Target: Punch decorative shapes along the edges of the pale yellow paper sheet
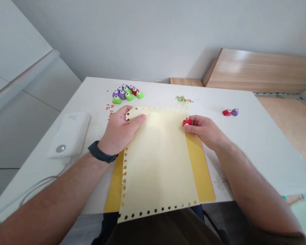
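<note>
A pale yellow sheet of paper [158,156] lies before me, with small star and heart shapes cut along its left and bottom edges. Its bottom edge hangs past the table's front. My left hand [123,127] pinches the sheet near its upper left corner, thumb on top. At the upper right edge, my right hand [202,129] grips a small red craft punch [187,123] between thumb and fingers; the punch sits against the paper's edge. Under the sheet is a darker yellow sheet [200,170], showing on both sides.
Several purple, green and red craft punches [127,93] cluster at the back left; a red punch [226,112] and a purple punch [235,112] stand at right. Paper cutouts [184,100] lie at the back, red bits [110,107] at left. A white power bank [70,134] has a cable [40,182].
</note>
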The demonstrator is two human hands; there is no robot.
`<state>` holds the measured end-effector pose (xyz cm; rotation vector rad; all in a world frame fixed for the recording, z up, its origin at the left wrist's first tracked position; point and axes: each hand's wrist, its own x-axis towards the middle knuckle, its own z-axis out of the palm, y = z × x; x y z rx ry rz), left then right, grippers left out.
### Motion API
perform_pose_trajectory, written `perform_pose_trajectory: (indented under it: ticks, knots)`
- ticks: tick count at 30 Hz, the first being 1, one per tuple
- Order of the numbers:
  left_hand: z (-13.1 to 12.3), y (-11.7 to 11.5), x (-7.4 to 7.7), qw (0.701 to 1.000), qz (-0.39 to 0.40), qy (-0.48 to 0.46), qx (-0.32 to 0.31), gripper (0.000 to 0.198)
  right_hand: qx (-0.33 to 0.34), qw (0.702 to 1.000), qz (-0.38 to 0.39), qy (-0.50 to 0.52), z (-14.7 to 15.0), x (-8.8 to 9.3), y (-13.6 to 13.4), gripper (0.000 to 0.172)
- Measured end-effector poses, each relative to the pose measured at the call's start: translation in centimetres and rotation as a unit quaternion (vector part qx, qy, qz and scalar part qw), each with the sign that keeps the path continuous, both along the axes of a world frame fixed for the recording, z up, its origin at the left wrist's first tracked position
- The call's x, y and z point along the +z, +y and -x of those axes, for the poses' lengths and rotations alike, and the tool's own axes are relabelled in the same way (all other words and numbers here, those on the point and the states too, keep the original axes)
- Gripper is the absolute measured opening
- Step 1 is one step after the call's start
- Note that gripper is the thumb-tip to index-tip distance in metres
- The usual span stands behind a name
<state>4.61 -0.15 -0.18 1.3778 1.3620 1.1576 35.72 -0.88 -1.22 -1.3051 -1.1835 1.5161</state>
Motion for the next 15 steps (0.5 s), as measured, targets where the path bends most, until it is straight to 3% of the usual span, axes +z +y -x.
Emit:
perform_pose_trajectory:
  ticks: [15]
  knots:
    - [0.27, 0.09, -0.15, 1.000, 0.007, -0.015, -0.013, 0.037, -0.001, 1.000, -0.002, 0.005, 0.18, 0.30, -0.14, 0.033]
